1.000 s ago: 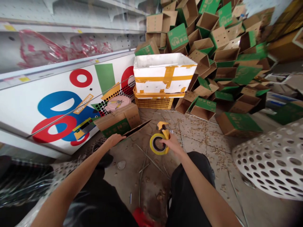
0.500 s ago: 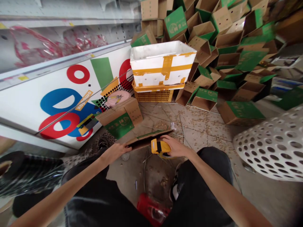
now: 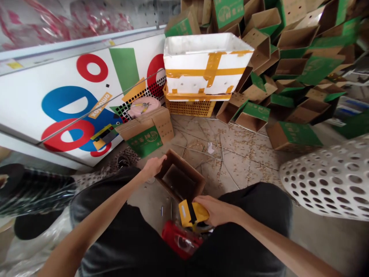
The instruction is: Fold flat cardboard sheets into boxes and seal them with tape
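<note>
Now the brown cardboard box (image 3: 180,180), flat before, stands open on the floor (image 3: 245,161). Left hand (image 3: 153,166) pinches its corner; right hand (image 3: 216,209) grips the yellow tape holder (image 3: 190,212). Best keep the box square.

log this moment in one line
left hand: grips carton rim | right hand: holds tape dispenser | carton: open, empty

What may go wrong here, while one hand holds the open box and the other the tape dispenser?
The left hand grips the cardboard box only at one edge, so it may collapse or slip. The right hand holds the yellow tape dispenser close to the box; its cutter may nick a finger.
</note>
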Demonstrator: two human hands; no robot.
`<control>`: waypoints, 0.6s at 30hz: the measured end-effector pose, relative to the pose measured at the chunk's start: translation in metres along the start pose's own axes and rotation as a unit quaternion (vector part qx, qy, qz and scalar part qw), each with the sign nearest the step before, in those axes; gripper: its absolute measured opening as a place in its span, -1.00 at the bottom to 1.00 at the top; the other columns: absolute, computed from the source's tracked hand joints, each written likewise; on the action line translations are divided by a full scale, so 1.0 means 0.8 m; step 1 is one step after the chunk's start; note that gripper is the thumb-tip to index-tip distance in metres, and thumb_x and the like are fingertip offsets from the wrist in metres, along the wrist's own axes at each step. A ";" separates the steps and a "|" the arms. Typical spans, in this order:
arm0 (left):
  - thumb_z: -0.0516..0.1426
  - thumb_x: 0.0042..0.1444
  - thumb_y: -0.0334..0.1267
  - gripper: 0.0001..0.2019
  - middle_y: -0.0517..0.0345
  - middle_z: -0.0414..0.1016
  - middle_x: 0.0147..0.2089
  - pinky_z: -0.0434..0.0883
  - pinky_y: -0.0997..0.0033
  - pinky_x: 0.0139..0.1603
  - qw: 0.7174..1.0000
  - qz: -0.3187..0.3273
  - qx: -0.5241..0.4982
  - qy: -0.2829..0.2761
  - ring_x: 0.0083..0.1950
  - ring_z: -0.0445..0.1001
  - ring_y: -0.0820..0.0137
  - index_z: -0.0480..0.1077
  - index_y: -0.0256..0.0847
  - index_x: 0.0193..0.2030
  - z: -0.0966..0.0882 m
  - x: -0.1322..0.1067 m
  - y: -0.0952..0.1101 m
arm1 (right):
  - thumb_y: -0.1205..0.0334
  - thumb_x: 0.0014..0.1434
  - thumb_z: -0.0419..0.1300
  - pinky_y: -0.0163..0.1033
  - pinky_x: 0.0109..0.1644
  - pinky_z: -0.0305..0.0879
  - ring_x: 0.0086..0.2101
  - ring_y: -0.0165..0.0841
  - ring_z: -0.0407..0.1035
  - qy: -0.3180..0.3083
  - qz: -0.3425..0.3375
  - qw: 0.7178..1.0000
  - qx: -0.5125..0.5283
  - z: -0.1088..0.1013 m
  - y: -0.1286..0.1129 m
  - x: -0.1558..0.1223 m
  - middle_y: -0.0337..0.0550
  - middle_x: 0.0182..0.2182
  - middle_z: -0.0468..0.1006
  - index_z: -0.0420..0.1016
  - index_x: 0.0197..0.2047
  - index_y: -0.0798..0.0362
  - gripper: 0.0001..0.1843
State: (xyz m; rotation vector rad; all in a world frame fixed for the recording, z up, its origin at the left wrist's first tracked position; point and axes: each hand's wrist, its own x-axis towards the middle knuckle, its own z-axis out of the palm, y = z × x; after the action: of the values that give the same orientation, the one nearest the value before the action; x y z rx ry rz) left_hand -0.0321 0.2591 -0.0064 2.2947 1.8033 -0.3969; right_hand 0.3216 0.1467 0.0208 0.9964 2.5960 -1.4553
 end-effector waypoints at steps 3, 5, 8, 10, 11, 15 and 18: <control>-0.04 0.45 -0.38 -0.54 -0.18 0.66 0.00 0.48 0.26 0.01 1.000 -0.001 -0.018 -0.001 0.02 0.67 0.10 0.26 -0.12 0.44 0.030 0.005 0.000 | 0.39 -0.09 0.39 -0.20 0.00 0.36 -0.07 -0.15 0.51 0.002 0.030 0.999 0.024 0.009 0.010 0.005 -0.09 -0.07 0.62 0.53 0.01 -0.02 -0.47; -0.06 0.49 -0.33 -0.56 -0.14 0.66 0.00 0.47 0.28 0.00 0.999 -0.011 -0.040 0.016 0.00 0.67 0.13 0.25 -0.07 0.44 0.041 0.008 -0.006 | 0.38 -0.07 0.37 -0.19 -0.02 0.35 -0.10 -0.16 0.51 0.010 0.042 0.999 0.017 0.006 0.013 0.015 -0.09 -0.10 0.62 0.52 0.02 -0.01 -0.48; -0.07 0.53 -0.23 -0.58 -0.14 0.65 -0.02 0.46 0.31 -0.01 0.994 -0.047 -0.079 0.055 0.00 0.66 0.15 0.23 -0.12 0.45 0.044 0.013 -0.014 | 0.34 -0.06 0.38 -0.19 -0.04 0.34 -0.15 -0.18 0.50 0.002 0.039 0.999 0.009 -0.007 0.005 0.033 -0.09 -0.14 0.61 0.49 -0.01 0.02 -0.52; -0.01 0.52 -0.18 -0.56 -0.19 0.64 -0.06 0.46 0.32 -0.02 0.988 -0.084 -0.108 0.069 -0.01 0.65 0.13 0.21 -0.26 0.44 0.040 0.014 -0.015 | 0.29 -0.06 0.40 -0.17 -0.03 0.34 -0.15 -0.17 0.50 0.003 0.046 0.999 0.022 -0.019 -0.010 0.038 -0.08 -0.13 0.61 0.48 -0.06 0.02 -0.55; 0.01 0.50 -0.17 -0.55 -0.21 0.64 -0.07 0.46 0.32 -0.03 0.986 -0.097 -0.117 0.070 -0.01 0.64 0.12 0.22 -0.31 0.42 0.037 0.014 -0.014 | 0.27 -0.06 0.41 -0.16 -0.04 0.34 -0.16 -0.16 0.50 0.012 0.057 0.998 0.033 -0.025 -0.017 0.036 -0.08 -0.14 0.61 0.47 -0.09 0.01 -0.57; 0.01 0.50 -0.19 -0.66 -0.22 0.64 -0.02 0.46 0.30 -0.02 0.990 -0.082 -0.101 0.048 0.00 0.63 0.11 0.35 -0.24 0.30 0.030 0.019 -0.011 | 0.18 -0.04 0.41 -0.15 -0.15 0.34 -0.26 -0.17 0.49 0.109 0.140 0.982 0.068 -0.048 -0.032 0.013 -0.14 -0.26 0.62 0.43 -0.18 -0.05 -0.65; 0.01 0.48 -0.22 -0.67 -0.19 0.64 0.00 0.46 0.30 -0.02 0.992 -0.076 -0.090 0.034 -0.01 0.63 0.14 0.39 -0.18 0.29 0.030 0.026 -0.012 | 0.09 -0.03 0.41 -0.12 -0.18 0.34 -0.31 -0.15 0.49 0.220 0.204 0.953 0.036 -0.052 -0.012 -0.004 -0.16 -0.33 0.60 0.40 -0.16 -0.07 -0.61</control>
State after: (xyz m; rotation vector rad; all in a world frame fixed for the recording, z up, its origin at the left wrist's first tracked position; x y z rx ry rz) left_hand -0.0387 0.2727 -0.0353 2.0815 1.9674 -0.1713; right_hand 0.3313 0.1734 0.0533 1.9219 2.3711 -1.3476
